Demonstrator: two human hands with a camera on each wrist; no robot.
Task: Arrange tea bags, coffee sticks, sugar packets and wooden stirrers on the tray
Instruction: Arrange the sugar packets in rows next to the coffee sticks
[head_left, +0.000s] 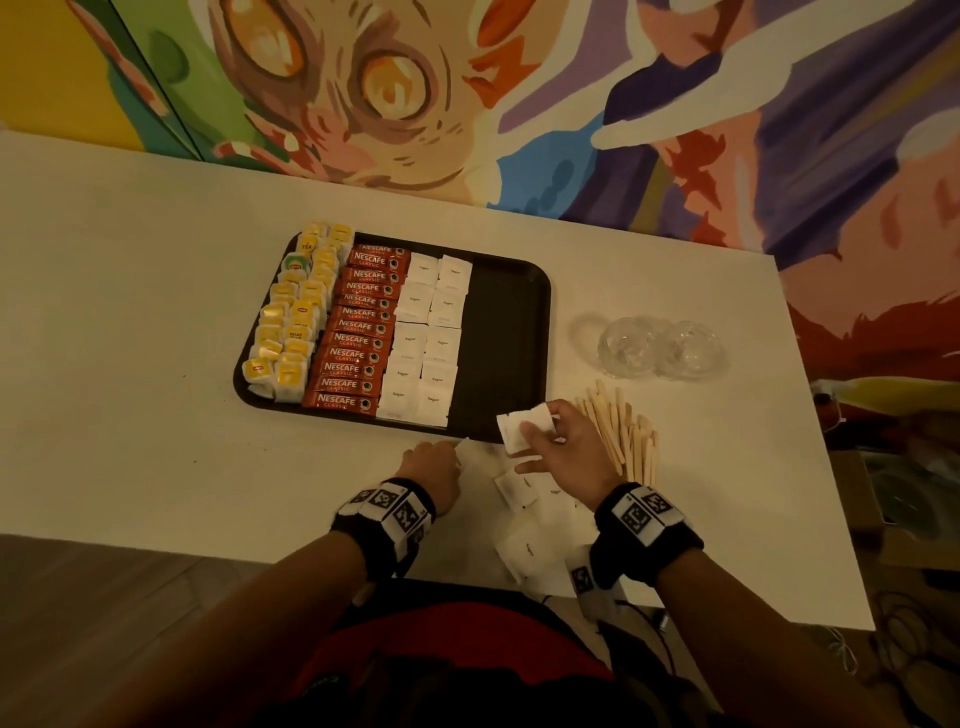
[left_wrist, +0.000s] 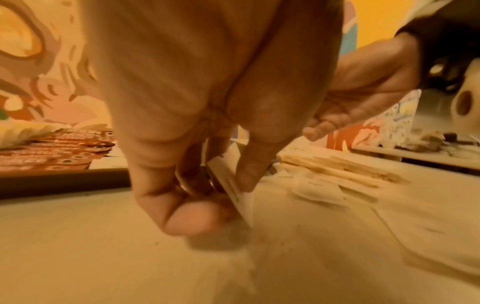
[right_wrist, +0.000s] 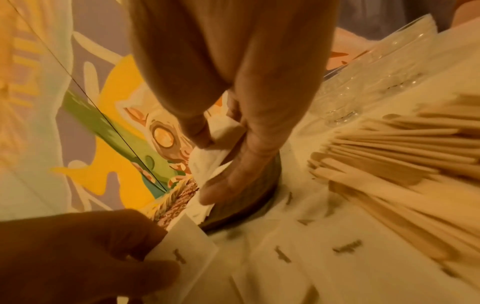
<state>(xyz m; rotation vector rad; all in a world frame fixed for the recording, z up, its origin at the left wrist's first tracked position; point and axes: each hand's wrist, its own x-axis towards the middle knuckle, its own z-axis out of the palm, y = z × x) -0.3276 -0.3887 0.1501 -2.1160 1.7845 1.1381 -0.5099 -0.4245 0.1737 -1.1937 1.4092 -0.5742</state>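
Sticks (head_left: 358, 332) read "NESCAFE CLASSIC"; packets (head_left: 423, 338) read "Sugar".

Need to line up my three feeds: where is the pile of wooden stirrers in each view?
Head: wooden stirrers lie on the table, right of the right hand.
Left wrist: mid right, beyond the left hand.
Right wrist: fanned along the right edge.
Shared landmark: black tray.

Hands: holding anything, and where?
Left hand pinches a sugar packet by its edge; right hand grips several sugar packets at one end.
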